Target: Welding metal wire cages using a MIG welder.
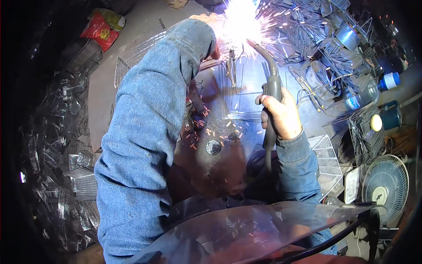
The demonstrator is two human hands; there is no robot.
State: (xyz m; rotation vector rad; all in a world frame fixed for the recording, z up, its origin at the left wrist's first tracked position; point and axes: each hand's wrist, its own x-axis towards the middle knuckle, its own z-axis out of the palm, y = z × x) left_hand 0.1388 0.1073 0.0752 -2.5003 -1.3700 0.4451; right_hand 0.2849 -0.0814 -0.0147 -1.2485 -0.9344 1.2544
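Observation:
My right hand (283, 113) is closed around the handle of a MIG welding torch (273, 88), a finger at its trigger. The torch's curved neck points up and away, its nozzle tip close to a blinding white arc (241, 22) that throws sparks. Beside the arc on its left is my left hand (210, 18), mostly covered by the denim sleeve and washed out by glare; its fingers do not show clearly. Below the arc, thin metal rods in a wire frame (237, 116) lie on the metal worktable (202, 163). The workpiece right at the arc is lost in the light.
A wire rack (132, 57) lies left of my sleeve. Bundled metal rods (303, 39) pile up at the far right, near a water bottle (365, 97). A fan (386, 187) stands at right. Finished-looking wire baskets (83, 182) heap at left. A clear visor (246, 229) crosses the lower view.

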